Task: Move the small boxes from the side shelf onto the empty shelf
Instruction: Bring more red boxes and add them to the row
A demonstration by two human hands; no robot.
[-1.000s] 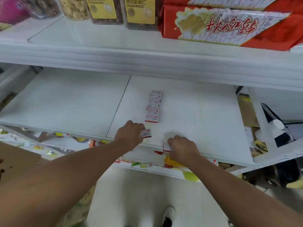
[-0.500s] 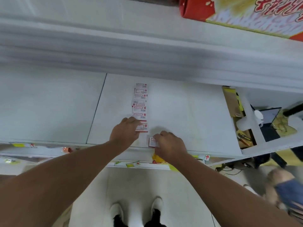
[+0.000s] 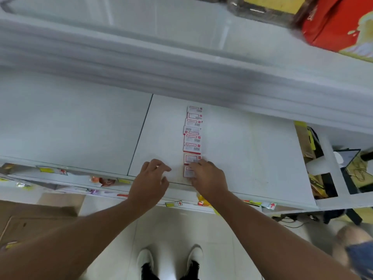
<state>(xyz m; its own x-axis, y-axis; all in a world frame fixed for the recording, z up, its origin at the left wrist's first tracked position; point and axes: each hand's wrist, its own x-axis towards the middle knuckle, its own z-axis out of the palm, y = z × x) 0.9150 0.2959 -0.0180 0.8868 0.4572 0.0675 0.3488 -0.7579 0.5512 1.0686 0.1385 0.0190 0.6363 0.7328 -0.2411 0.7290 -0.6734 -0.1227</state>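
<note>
Boxes: small boxes (image 3: 192, 136), white with red edges, lie flat in one row on the white shelf (image 3: 252, 150).
Row direction: the row's long line runs straight away from the person, from the shelf's front edge toward the back.
Nearest box: the last box (image 3: 188, 171) lies at the front end of the row, just by the shelf edge and touching the right hand.
Right hand: the right hand (image 3: 209, 177) is on the front end of the row. Its fingers are bent down, and the tips rest on the nearest box and the one behind it. I cannot tell if it pinches the box or only presses it.
Left hand: the left hand (image 3: 152, 178) is just to the left of the row, close but not touching any box. Its fingers are loosely spread and a little curled. It holds nothing.
Which hand is closer: the right one, for it is already on the boxes.
Next move: I think the right hand only needs to nudge the nearest box straight, so it lines up with the others.
Side shelf: off to the right, past the right hand, a crowded side shelf (image 3: 331, 166) shows. I cannot see small boxes there.
</note>
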